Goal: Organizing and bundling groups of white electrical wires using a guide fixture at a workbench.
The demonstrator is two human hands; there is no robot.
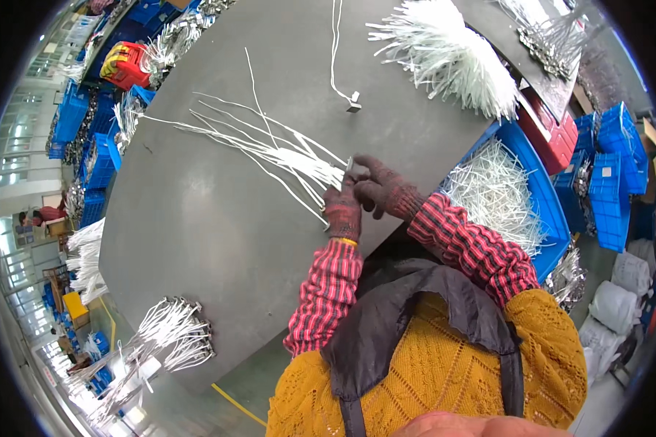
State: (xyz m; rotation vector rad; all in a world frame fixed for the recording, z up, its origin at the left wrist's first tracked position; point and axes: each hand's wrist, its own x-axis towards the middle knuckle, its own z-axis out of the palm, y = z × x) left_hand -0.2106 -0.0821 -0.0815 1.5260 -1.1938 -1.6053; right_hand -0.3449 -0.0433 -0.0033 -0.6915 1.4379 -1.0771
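Observation:
A loose bundle of white cables (pixel 299 164) lies fanned out across the grey table, thin tails toward the far left. My left hand (pixel 342 213), in a dark knitted glove, is closed around the bundle's near end. Small metal end pieces (pixel 349 164) show beside its fingers; one more cable end (pixel 326 224) sticks out by the wrist side. My right hand (pixel 388 191), gloved alike, is right against the left, its fingers apart and partly bent, fingertips at the bundle's end. Whether they touch an end piece is hard to see. Beyond, a single white cable (pixel 334 51) ends in a small metal connector (pixel 353 104).
A thick heap of white strips (pixel 452 58) lies at the table's far right. Right of me, a blue bin (pixel 550 193) holds many white pieces. Another cable bundle (pixel 178 331) hangs over the near left edge. Red bins (pixel 126 64) and blue crates (pixel 611 175) stand around.

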